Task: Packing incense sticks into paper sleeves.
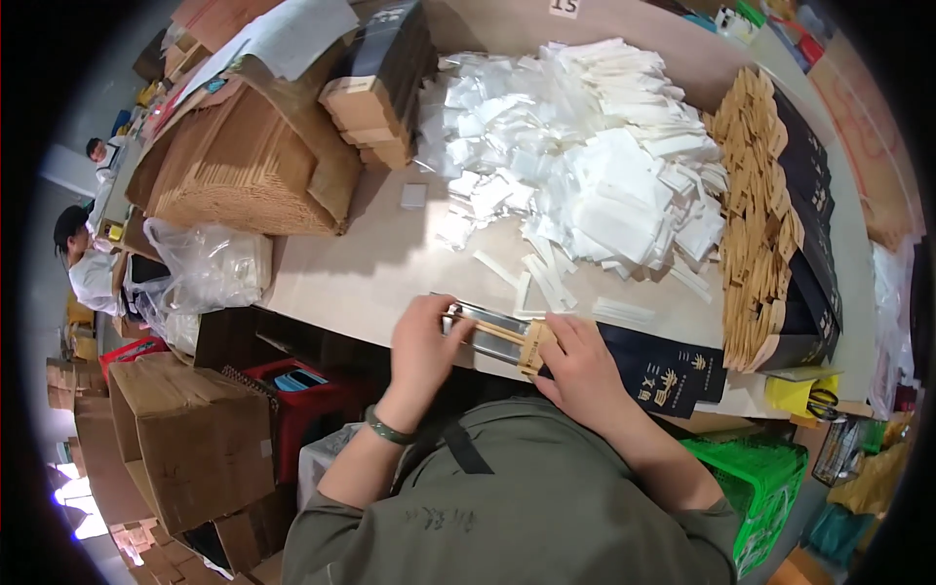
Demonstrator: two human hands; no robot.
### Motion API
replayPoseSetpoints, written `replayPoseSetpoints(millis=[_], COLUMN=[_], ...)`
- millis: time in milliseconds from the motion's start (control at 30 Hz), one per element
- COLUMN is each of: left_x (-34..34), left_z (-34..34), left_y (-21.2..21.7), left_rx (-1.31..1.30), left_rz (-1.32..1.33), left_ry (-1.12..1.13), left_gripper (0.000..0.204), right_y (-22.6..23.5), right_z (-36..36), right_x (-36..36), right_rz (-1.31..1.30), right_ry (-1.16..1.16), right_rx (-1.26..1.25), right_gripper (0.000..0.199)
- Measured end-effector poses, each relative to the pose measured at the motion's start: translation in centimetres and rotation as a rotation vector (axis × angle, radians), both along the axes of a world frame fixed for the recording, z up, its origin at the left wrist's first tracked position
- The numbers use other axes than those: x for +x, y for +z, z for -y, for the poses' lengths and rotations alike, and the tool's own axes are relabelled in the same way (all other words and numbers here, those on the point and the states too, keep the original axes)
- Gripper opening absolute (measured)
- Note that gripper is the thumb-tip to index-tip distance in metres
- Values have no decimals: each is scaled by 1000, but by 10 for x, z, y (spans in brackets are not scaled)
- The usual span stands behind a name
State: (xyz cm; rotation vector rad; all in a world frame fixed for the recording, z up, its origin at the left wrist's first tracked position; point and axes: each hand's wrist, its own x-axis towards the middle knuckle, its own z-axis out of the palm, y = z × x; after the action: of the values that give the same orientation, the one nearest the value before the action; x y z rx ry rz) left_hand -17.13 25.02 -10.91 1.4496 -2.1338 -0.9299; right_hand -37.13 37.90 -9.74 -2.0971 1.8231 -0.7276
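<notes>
Wide pale table (390, 263) across the middle, everything placed off it. Heaped on its centre, a big drift of white packets (585, 156), loose strips trailing toward the near edge. On the left part, a tall slumped stack of brown card sleeves (234, 175), with a shorter dark-and-tan stack (380, 88) just behind it. Along the right edge, a long fanned row of flat navy boxes (780, 224), tan flaps showing. Below the left edge, a brown carton (185, 439) and a red crate (292, 390); below the right end, a green crate (760, 478). Clear bags (205, 268) bunched at the left corner.

At the near edge, dead centre: one navy box (653, 366) lying flat, its tan end tab toward the left, a grey clear-wrapped strip (487, 324) sticking out of that end. Right hand (585, 366) pressed down on the tab, fingers curled over it, holding the box steady. Left hand (424, 346), green band at the wrist, fingers closed round the strip's left end. Hands near each other, not touching.
</notes>
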Motion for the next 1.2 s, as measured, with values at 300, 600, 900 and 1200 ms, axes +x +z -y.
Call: replayPoseSetpoints(millis=[300,600,900,1200], left_x=[-14,-10,-79,-7], left_z=[-30,2,-82,-29], left_y=[11,34,-25,-7], left_rx=[-218,-168,155,-72], left_rz=[-241,-3,-426,55], left_ry=[-574,-419,-953,-454], left_gripper=[64,31,36,41], right_y=[7,108,-77,-15], right_z=[-18,-10,-24,-13], right_x=[-3,-141,-95,-29], right_rz=[9,154,-234,-200], right_ry=[-62,-489,116,-356], right_rx=[-97,-60,32,339], right_gripper=[44,26,56,25])
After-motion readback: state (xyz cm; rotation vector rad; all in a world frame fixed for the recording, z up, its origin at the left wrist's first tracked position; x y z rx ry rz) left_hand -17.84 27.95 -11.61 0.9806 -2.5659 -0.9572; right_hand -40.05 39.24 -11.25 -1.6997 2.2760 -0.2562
